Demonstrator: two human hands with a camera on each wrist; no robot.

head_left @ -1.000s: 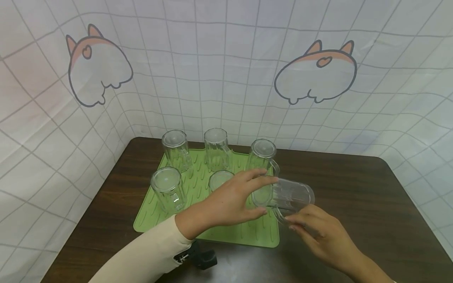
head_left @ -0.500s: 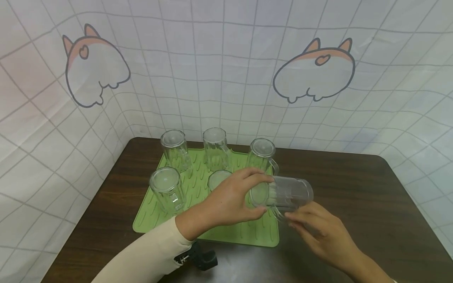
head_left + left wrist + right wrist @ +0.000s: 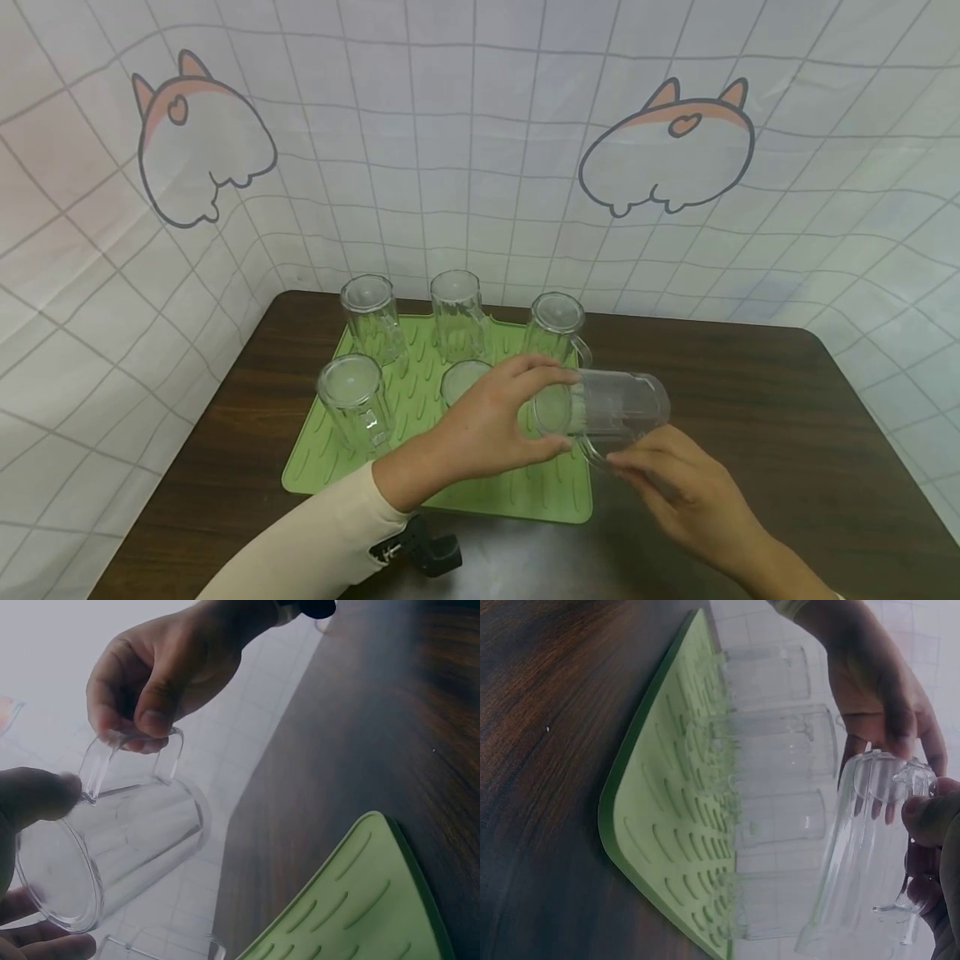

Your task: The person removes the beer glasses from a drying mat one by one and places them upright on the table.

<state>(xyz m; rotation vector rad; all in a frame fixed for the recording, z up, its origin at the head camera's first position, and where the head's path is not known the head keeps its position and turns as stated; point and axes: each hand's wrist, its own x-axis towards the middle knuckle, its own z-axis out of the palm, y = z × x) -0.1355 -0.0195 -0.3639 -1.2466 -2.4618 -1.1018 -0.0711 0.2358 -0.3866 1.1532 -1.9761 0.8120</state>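
Observation:
A clear glass mug (image 3: 618, 404) lies sideways in the air between my hands, overlapping the green mat's right edge in the head view. My left hand (image 3: 487, 421) holds it round the base end, thumb on the near side and fingers on the far side. With thumb and fingertips, my right hand (image 3: 690, 496) pinches the handle (image 3: 97, 761) on the near side. The mug's mouth points right in the head view. In the right wrist view, its thick base (image 3: 881, 769) sits at the left hand's fingers.
The green ridged drying mat (image 3: 517, 500) lies on a dark wooden table (image 3: 757, 400). Several glass mugs stand upside down on it, including a front-left mug (image 3: 352, 383), a back-right mug (image 3: 557, 317) and one partly behind the left hand (image 3: 463, 379). A white grid-patterned curtain (image 3: 495, 150) surrounds the table.
The mug's right end has risen slightly from its earlier droop, bringing the mug nearer level. Both hands keep their hold and have barely moved.

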